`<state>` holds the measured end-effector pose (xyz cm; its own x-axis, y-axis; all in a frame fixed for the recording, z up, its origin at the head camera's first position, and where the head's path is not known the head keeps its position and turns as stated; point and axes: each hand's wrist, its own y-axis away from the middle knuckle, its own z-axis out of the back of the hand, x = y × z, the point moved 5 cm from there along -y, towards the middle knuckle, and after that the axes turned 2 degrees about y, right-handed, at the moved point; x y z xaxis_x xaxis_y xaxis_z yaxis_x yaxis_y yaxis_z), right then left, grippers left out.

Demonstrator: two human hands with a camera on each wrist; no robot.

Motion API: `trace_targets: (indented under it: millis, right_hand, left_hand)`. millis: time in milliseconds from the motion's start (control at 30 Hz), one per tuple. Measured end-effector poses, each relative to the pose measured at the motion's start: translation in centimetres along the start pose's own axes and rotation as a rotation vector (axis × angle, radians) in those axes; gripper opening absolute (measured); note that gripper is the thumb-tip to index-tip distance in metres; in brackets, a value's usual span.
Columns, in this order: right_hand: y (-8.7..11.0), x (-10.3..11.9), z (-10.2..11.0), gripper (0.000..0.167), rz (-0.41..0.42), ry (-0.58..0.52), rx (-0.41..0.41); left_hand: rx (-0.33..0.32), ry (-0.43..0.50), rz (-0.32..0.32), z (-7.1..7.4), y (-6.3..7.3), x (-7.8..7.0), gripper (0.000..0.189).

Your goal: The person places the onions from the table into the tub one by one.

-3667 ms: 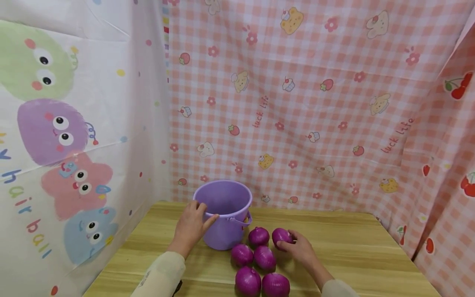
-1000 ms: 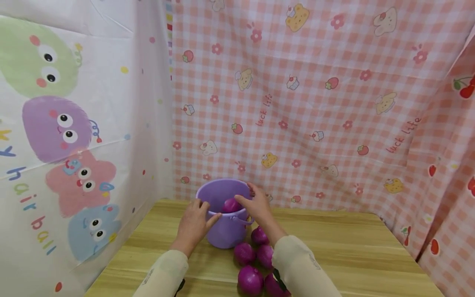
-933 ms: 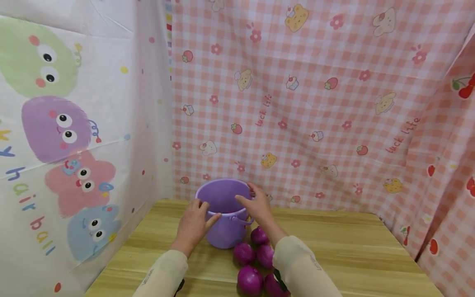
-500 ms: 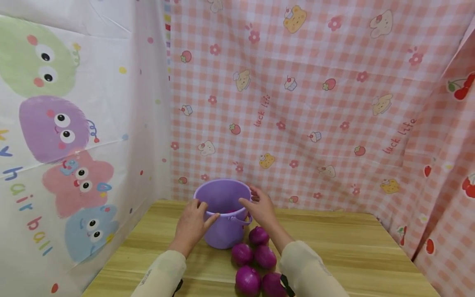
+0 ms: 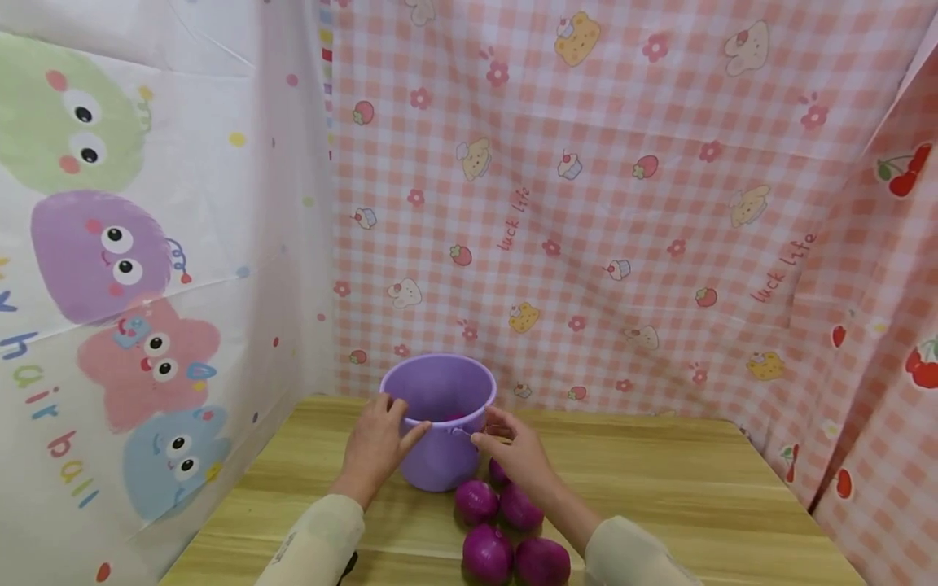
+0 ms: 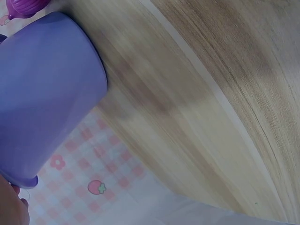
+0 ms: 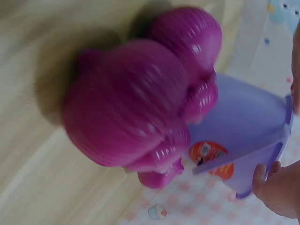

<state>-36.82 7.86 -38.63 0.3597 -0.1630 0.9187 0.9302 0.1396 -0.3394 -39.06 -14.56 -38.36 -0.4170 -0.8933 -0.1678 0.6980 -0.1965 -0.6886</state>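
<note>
A purple plastic bucket (image 5: 437, 460) stands upright on the table. My left hand (image 5: 375, 448) grips its near-left rim, fingers over the edge and thumb outside. My right hand (image 5: 522, 460) is at the bucket's right side by the handle, fingers loosely bent and holding nothing. A sliver of a red onion (image 5: 458, 417) shows inside the bucket. Several red onions (image 5: 488, 555) lie in a cluster in front of it, one of them partly hidden behind my right hand. In the right wrist view, the onions (image 7: 126, 103) loom large before the bucket (image 7: 243, 110).
The wood-grain table (image 5: 659, 488) extends right and left of the bucket. A pink checked cloth (image 5: 601, 244) hangs behind it, and a white cartoon-printed cloth (image 5: 278, 244) hangs at the left. An orange-red sticker (image 7: 206, 151) is on the bucket's side.
My right hand carried an onion from the table's right side to the bucket and let it drop inside. It has since moved down outside the rim. My left hand stays on the rim.
</note>
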Motion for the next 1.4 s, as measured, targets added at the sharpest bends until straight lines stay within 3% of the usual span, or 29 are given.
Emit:
trace_targets:
  millis: [233,533,700,1000,1133,1400]
  right_hand:
    - [3.6,-1.3,0.4,0.054,-0.041,0.021,0.139]
    - [6.5,-3.3,3.6,0.050,-0.102,-0.012,0.127]
    - [7.7,-4.4,5.6,0.052,-0.135,0.037,0.119]
    - [9.3,-7.1,8.2,0.058,-0.167,0.153,0.201]
    - [10.1,-8.3,8.8,0.059,-0.180,0.182,0.253]
    - [10.9,-10.1,8.8,0.064,-0.282,0.176,0.316]
  left_hand:
    - [0.014,0.007,-0.007,0.0,0.1,0.0,0.044]
    - [0.004,0.007,-0.001,0.0,0.0,0.1,0.043]
    - [0.004,0.012,-0.002,0.0,0.0,0.1,0.043]
    - [0.019,0.008,0.007,-0.2,-0.1,0.1,0.043]
    - [0.022,0.004,0.007,-0.2,-0.1,0.0,0.043]
    - [0.017,0.002,0.004,-0.1,-0.1,0.1,0.043]
